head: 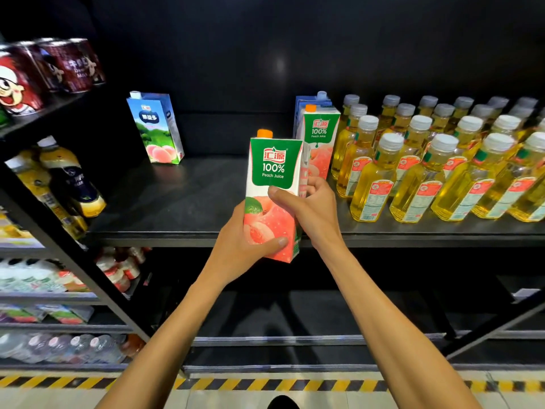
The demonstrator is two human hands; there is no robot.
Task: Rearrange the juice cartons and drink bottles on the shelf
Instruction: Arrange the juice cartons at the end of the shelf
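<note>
Head view: both hands on one peach juice carton (272, 178), green label panel up top, orange cap, "100% Peach Juice" legible. The carton is off the shelf (182, 199), held in front of the front edge near the middle, tipped slightly, with its base below the edge line. Left hand (244, 240) grips the lower part, thumb lying across the front face near the bottom. Right hand (312, 208) grips the right side at mid-height, thumb on the front, fingers curled round the side. A second peach juice carton (320, 140) stands upright on the shelf further back, just right of the held one, with a blue carton (306, 104) right behind it. Touching or not, can't tell. Yellow drink bottles (374, 184) with white caps fill the right part of the shelf in rows from front edge to back, first column just beside the standing cartons. A blue-and-green peach carton (157, 128) stands alone toward the back left corner, well apart from the rest. Neighbouring rack on the left: red cans (59, 66) on the upper level, dark-labelled yellow bottles (67, 178) below. Black-and-yellow striped tape (265, 383) runs along the floor.
</note>
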